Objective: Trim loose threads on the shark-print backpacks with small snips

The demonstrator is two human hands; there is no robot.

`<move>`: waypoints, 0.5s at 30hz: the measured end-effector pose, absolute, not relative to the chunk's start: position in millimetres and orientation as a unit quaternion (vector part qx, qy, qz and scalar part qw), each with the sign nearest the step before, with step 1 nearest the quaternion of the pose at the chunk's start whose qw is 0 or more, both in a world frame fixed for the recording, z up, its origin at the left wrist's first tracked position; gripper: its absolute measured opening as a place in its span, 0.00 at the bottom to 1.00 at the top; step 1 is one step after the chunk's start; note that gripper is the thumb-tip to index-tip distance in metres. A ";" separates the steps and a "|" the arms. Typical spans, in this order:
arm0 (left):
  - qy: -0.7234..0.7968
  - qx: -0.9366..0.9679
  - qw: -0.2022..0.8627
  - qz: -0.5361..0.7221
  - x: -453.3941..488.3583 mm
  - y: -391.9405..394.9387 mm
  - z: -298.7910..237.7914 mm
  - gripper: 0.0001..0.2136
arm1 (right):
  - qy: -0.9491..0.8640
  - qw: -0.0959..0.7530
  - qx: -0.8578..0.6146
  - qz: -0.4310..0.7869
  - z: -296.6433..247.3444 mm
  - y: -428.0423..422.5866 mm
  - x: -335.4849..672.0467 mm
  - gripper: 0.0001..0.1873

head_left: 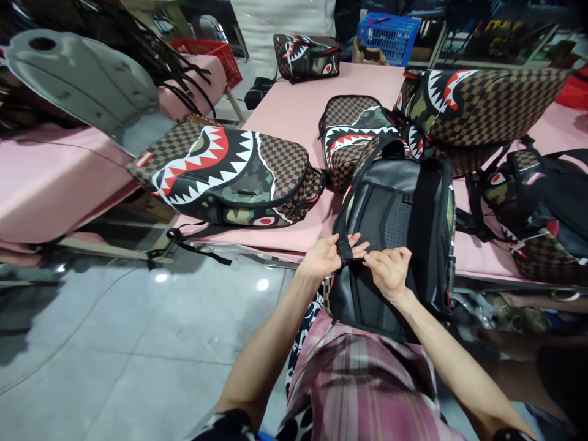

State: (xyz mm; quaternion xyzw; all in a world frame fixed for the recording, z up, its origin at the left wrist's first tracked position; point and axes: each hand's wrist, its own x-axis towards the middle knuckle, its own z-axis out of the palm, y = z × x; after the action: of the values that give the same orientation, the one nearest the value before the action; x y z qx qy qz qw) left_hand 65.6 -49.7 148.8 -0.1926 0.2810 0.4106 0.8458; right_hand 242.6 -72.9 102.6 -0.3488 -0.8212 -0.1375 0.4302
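A black backpack (399, 239) stands back-panel toward me, leaning against the edge of the pink table (294, 110) and resting on my lap. My left hand (324, 256) pinches the lower end of its left shoulder strap (353, 202). My right hand (389, 269) is closed beside it, fingers pinched on the same strap's end by the buckle. The two hands nearly touch at the strap.
Several shark-mouth checkered backpacks lie on the table: one at left (229, 174), one in the middle (351, 131), a pile at right (478, 104), one at the back (307, 56). A blue crate (388, 37) stands behind. Grey tiled floor (138, 343) at left.
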 end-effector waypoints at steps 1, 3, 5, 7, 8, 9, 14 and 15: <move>0.279 -0.192 0.846 0.413 65.8 -49.9 149.4 0.16 | -0.824 0.428 -0.344 -0.141 102.3 -72.4 243.1 0.05; 0.275 -0.189 0.846 0.415 66.0 -50.8 150.7 0.15 | -0.827 0.426 -0.337 -0.143 101.7 -71.5 243.6 0.06; 0.275 -0.185 0.848 0.414 66.3 -52.1 152.1 0.14 | -0.828 0.432 -0.329 -0.138 101.4 -70.8 243.9 0.07; 0.280 -0.182 0.848 0.412 66.7 -53.3 153.5 0.14 | -0.830 0.441 -0.318 -0.126 101.1 -70.2 244.2 0.07; 0.284 -0.181 0.847 0.411 66.8 -53.8 154.1 0.14 | -0.832 0.444 -0.313 -0.115 100.8 -69.8 244.4 0.07; 0.288 -0.179 0.847 0.410 66.9 -54.1 154.6 0.14 | -0.835 0.445 -0.308 -0.100 100.4 -69.3 244.7 0.07; 0.304 -0.155 0.851 0.399 65.8 -54.3 156.3 0.15 | -0.851 0.435 -0.289 0.052 101.6 -66.7 245.7 0.07; 0.306 -0.145 0.852 0.399 65.8 -54.8 156.8 0.15 | -0.854 0.429 -0.280 0.090 103.5 -67.1 245.8 0.07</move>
State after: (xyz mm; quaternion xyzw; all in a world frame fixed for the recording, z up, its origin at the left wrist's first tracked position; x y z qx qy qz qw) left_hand 65.8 -54.8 156.8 -0.1452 0.3060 0.3992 0.8520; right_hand 245.8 -67.1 103.5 -0.2795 -0.8541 0.0899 0.4293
